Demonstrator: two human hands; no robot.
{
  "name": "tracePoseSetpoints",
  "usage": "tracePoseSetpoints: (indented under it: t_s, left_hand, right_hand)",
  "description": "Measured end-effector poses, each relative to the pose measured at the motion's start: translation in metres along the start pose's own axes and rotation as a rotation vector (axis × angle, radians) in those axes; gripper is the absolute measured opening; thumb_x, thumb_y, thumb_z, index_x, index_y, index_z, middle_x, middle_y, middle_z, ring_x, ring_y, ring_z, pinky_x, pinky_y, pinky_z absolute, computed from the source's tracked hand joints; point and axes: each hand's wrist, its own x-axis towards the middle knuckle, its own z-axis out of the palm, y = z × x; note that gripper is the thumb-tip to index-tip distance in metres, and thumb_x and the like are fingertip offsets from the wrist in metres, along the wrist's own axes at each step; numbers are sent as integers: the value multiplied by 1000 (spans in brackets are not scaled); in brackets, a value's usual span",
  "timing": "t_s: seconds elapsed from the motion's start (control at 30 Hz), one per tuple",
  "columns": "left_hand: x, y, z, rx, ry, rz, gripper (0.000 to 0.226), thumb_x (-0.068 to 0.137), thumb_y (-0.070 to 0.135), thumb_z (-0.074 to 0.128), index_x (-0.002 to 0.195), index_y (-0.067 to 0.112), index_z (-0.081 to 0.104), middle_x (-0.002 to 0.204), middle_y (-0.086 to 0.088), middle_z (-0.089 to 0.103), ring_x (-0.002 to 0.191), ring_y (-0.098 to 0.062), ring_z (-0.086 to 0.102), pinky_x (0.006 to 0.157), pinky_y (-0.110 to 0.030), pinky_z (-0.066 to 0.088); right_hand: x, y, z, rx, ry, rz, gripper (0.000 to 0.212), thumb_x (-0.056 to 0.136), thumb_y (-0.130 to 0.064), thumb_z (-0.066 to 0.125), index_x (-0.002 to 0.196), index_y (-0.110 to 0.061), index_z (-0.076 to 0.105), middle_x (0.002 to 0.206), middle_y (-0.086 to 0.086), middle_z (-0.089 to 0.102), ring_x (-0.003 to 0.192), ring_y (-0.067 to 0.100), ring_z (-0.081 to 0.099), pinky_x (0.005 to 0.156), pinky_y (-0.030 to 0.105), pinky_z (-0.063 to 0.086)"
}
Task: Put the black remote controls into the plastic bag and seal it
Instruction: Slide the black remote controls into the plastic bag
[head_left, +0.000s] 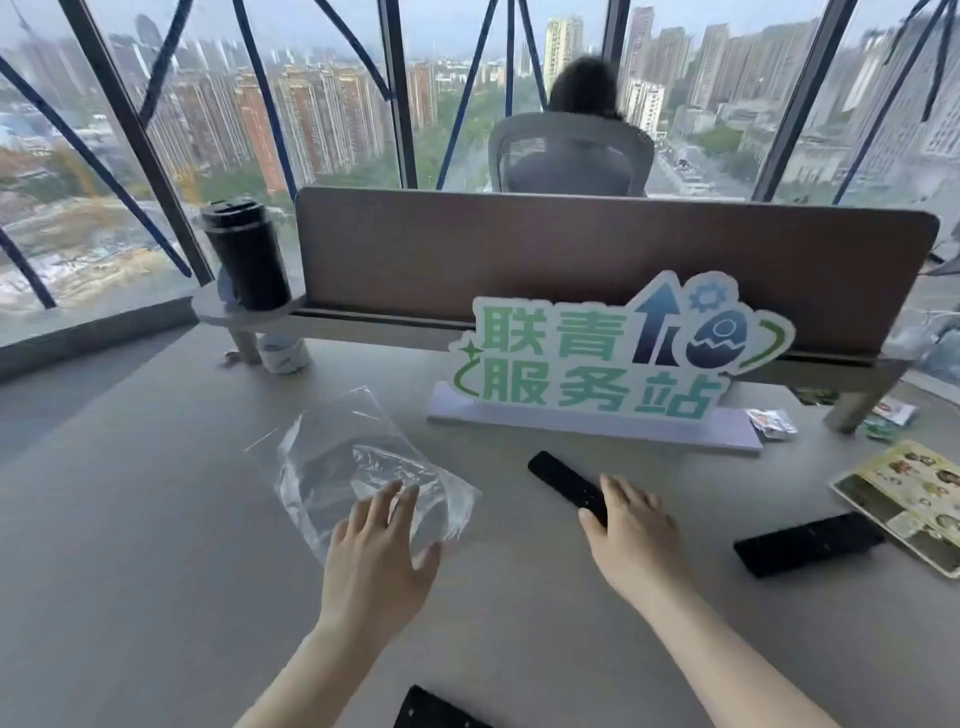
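Observation:
A clear plastic bag (358, 467) lies flat and crumpled on the grey table. My left hand (382, 545) rests on its near edge, fingers spread, holding nothing. A slim black remote (561, 478) lies slanted to the right of the bag. My right hand (631, 530) covers its near end, thumb on the left side and fingers curled over the top. A second, wider black remote (808, 543) lies further right, apart from both hands. Another black object (436, 709), cut off by the bottom edge, sits near me.
A green-and-white sign (597, 364) on a white base stands behind the remotes. A brown divider panel (571, 249) with a black tumbler (247, 254) runs along the back. A printed booklet (914, 499) and small packets (771, 423) lie at the right. A person sits beyond the divider.

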Motion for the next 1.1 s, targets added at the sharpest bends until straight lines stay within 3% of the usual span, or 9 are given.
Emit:
tracePoseSetpoints:
  t_s: [0.17, 0.23, 0.4, 0.63, 0.77, 0.87, 0.93, 1.03, 1.1]
  left_hand:
    - [-15, -17, 20, 28, 16, 19, 7, 74, 16, 71, 81, 18, 71, 85, 0, 66, 75, -27, 62, 56, -35, 49]
    - [-22, -20, 20, 22, 12, -12, 11, 82, 15, 63, 72, 17, 67, 76, 2, 61, 65, -24, 58, 47, -30, 41]
    - [-38, -22, 10, -73, -20, -11, 26, 92, 21, 45, 73, 13, 61, 73, -2, 52, 57, -27, 56, 46, -31, 39]
    - [-53, -14, -18, -219, 68, 28, 22, 93, 20, 43, 93, 14, 64, 80, -6, 55, 64, -31, 60, 56, -39, 50]
    - [-54, -3, -37, -245, 106, 48, 20, 91, 20, 45, 92, 13, 64, 80, -7, 56, 66, -33, 62, 56, -38, 50]
    - [-55, 0, -48, -248, 115, 46, 19, 90, 20, 47, 85, 13, 63, 77, -6, 55, 66, -31, 61, 55, -37, 48]
    - [-56, -3, -51, -241, 121, 20, 20, 90, 21, 48, 77, 11, 60, 74, -6, 52, 64, -30, 58, 52, -33, 40]
    - [-58, -12, -50, -268, 109, -16, 23, 89, 22, 47, 71, 11, 56, 74, -4, 50, 63, -28, 52, 53, -31, 32]
    - [-60, -19, -47, -293, 111, -24, 23, 90, 23, 47, 75, 12, 62, 77, -4, 53, 66, -28, 54, 54, -30, 32]
  right_hand:
    - [-6, 8, 20, -143, 123, 53, 54, 99, -39, 47, 148, -18, 39, 143, 3, 53, 131, 28, 42, 102, 39, 38]
    - [-14, 8, 25, -142, 120, 83, 46, 96, -38, 53, 137, -18, 51, 133, 6, 56, 125, 28, 46, 98, 38, 41]
    - [-56, -2, 6, 154, -98, 219, 34, 72, -40, 60, 97, -17, 56, 92, 5, 68, 82, 26, 64, 65, 32, 46]
    - [-132, -15, -38, 673, -320, 85, 23, 86, -35, 56, 93, -13, 54, 67, 0, 64, 40, 13, 34, 40, 21, 27]
    - [-143, -64, -37, 457, -304, -68, 31, 83, -43, 56, 94, -14, 57, 71, -3, 63, 55, 13, 47, 53, 27, 36]
    - [-130, -110, -17, 513, -261, -125, 23, 87, -36, 57, 85, -15, 47, 71, -2, 50, 60, 15, 43, 57, 32, 32]
    - [-123, -134, 0, 615, -210, -137, 19, 87, -30, 58, 96, -16, 49, 78, -3, 52, 66, 14, 47, 61, 31, 37]
    - [-124, -142, 17, 710, -179, -143, 39, 84, -36, 57, 121, -24, 54, 104, -1, 65, 89, 20, 62, 79, 34, 50]
    - [-133, -128, 14, 619, -81, -164, 28, 87, -31, 54, 114, -24, 61, 105, -1, 66, 93, 19, 62, 81, 33, 50]
